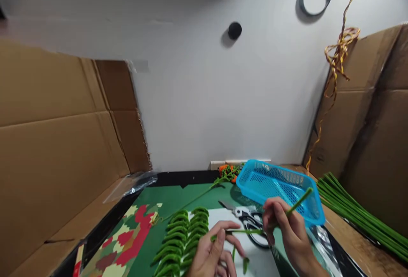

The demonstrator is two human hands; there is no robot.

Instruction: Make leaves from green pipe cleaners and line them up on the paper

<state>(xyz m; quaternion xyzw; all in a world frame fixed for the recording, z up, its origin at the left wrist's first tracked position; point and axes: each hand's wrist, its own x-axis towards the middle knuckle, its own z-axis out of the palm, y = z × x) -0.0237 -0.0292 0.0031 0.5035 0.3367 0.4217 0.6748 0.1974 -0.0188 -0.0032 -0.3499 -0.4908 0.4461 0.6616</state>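
Observation:
Between my two hands runs a green pipe cleaner [247, 231], roughly level. My left hand [215, 249] pinches its left part between thumb and fingers, and a short bent green piece hangs below those fingers. My right hand [288, 228] is closed round the other part, with a green end sticking up past the fingers to the right. Just left of my left hand lie two columns of curved green fuzzy pieces [176, 234]. Scissors [245, 215] with black-and-white handles rest on a white sheet [225, 214] behind the hands, their handles partly hidden by my right hand.
A blue plastic basket [277, 170] stands at the back right, beside an orange flower [227, 167] on a long green stem. Several long green pipe cleaners [360, 215] lie far right. Camouflage-patterned material [127, 243] covers the mat's left side. Cardboard walls [63, 107] flank the table.

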